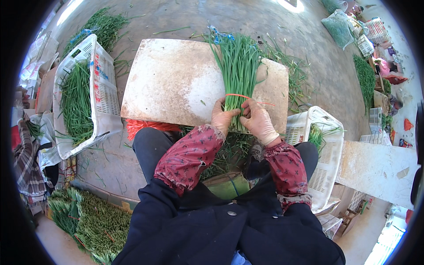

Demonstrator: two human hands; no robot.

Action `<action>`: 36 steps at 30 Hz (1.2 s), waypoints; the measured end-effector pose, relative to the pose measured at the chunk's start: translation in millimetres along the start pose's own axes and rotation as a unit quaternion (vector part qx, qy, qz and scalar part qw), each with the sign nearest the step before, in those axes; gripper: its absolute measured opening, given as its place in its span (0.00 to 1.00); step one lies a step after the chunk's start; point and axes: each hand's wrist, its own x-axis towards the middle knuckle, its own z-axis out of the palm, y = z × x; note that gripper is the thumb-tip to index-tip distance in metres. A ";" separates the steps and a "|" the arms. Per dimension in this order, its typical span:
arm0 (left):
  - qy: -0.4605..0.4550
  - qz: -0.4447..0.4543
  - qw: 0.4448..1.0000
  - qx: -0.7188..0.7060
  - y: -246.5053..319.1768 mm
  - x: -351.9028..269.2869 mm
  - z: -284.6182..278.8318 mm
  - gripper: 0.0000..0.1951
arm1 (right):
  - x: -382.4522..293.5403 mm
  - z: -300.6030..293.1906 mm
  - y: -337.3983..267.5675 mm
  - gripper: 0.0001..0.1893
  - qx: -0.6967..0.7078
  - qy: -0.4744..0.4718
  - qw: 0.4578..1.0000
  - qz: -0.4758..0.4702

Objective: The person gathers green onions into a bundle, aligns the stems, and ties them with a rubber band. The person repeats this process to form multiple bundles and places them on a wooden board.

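A bundle of long green chives (239,66) lies across the right part of a worn, pale board (165,73), its cut stem ends towards me. Around its lower stems runs a thin orange-red tie (238,95), whose loose end sticks out to the right. My left hand (224,114), in a thin pale glove, grips the bundle's left side with the thumb over the stems. At the right side of the bundle, my gloved right hand (259,120) has its fingers closed at the tie, which passes partly behind them.
Left stands a white plastic crate (107,89) of loose chives; another crate (324,165) is by my right knee. Red tie strips (149,127) lie under the board's near edge. Tied bundles (102,225) are stacked at lower left. A person (384,68) is far right.
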 end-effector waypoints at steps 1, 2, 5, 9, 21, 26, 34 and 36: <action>-0.003 0.002 1.000 -0.007 -1.1 1.0 -0.5 0.34 | -0.2 0.1 1.4 0.14 0.001 0.002 1.000 0.008; 0.001 -0.012 1.000 -0.012 -1.9 2.4 -0.9 0.34 | -0.3 0.6 2.9 0.14 0.002 0.007 1.000 0.019; 0.011 -0.041 0.999 -0.029 -3.8 5.8 -2.1 0.33 | -0.4 3.3 7.6 0.13 0.006 0.023 1.000 0.012; 0.018 -0.052 0.998 -0.034 -4.7 6.6 -2.6 0.33 | 0.9 6.2 9.8 0.09 -0.051 0.024 0.998 -0.011; 0.022 -0.040 0.999 -0.020 0.2 2.8 2.7 0.37 | 22.4 8.2 -5.4 0.17 -0.138 0.026 0.983 0.114; 0.019 -0.051 0.998 -0.008 -0.5 4.0 0.2 0.38 | 25.8 15.3 0.6 0.14 -0.151 0.045 0.982 0.101; 0.019 -0.036 0.999 -0.003 -11.5 11.7 -3.9 0.37 | 19.7 13.1 10.3 0.11 0.011 0.068 0.995 0.078; 0.020 -0.034 0.999 -0.010 -12.8 12.0 -3.9 0.37 | 10.3 13.2 7.3 0.10 -0.001 0.084 0.996 0.026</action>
